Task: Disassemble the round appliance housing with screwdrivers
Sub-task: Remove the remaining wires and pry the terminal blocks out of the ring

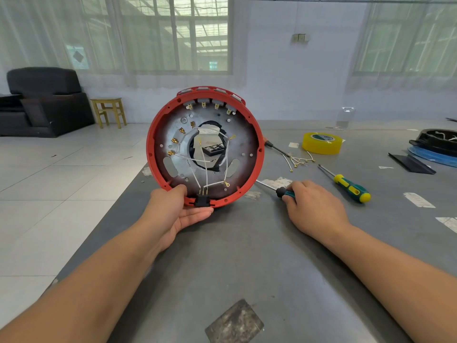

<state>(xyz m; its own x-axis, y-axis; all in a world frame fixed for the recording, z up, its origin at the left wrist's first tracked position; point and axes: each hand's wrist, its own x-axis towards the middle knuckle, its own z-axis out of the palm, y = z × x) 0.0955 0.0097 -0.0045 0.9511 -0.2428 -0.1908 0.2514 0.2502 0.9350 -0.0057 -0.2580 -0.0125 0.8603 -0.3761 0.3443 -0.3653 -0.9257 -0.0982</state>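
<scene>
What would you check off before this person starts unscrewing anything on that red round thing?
1. Housing steadied: ok. The left hand grips the lower rim of the red housing, which is tipped up on edge on the table.
2. Tool in hand: ok. The right hand is curled round the handle of a screwdriver lying on the table.
3. Tip on a screw: not ok. The blade points toward the housing but sits outside its rim.
4. Wires clear: not ok. White wires cross the inside face.
5. Spare tool near: ok. A yellow-green screwdriver lies to the right.
6. Screw type matches tip: cannot tell.
</scene>
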